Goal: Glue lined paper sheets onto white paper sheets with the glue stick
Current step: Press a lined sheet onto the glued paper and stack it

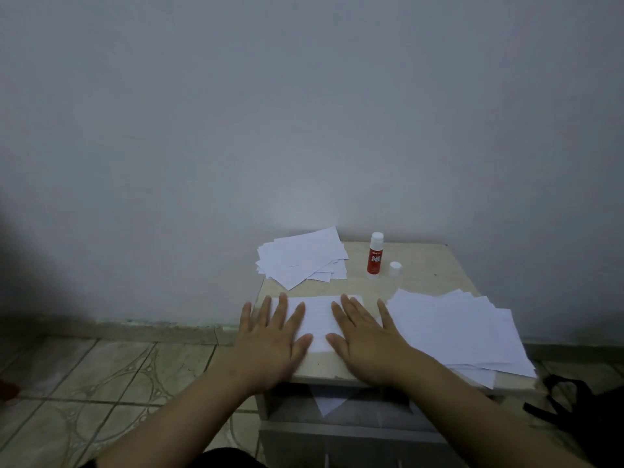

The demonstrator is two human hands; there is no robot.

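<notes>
Both your hands lie flat with fingers spread, left hand (pixel 270 336) and right hand (pixel 363 336) pressing the lined sheet (pixel 317 315) at the near edge of the small table (pixel 418 265) — sweep outward from the middle so it beds down smooth and no corner lifts. Beyond it, the glue stick (pixel 375 253) stands uncapped near the far edge, its red label reading what looks like "GLUE STICK", its cap (pixel 395 267) just beside, with one paper pile (pixel 302 256) at the far left corner and another pile (pixel 462 329) along the right edge.
</notes>
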